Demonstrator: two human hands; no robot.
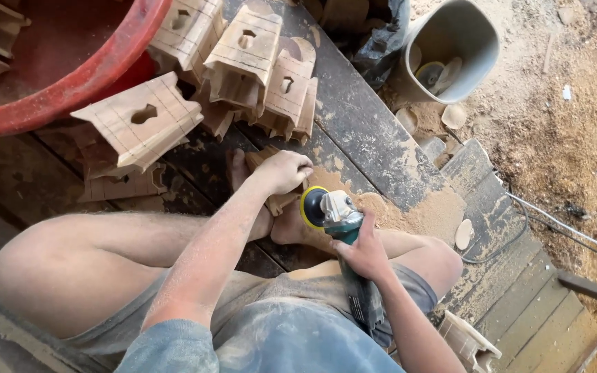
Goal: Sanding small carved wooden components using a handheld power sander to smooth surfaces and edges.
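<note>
I sit cross-legged on dusty dark planks (374, 138). My left hand (285, 170) is closed over a small carved wooden piece (276, 202) and presses it down between my bare feet (285, 224). My right hand (364, 252) grips the green body of an angle grinder (333, 211). Its yellow-rimmed sanding disc (311, 207) sits right beside the wooden piece, under my left hand. Sawdust coats both arms.
Several carved wooden blocks with keyhole cut-outs (139, 121) are piled ahead, beside a big red basin (84, 76) holding more. A grey bucket (450, 48) with sanding discs stands at the upper right. A power cord (554, 224) runs over sawdust on the right.
</note>
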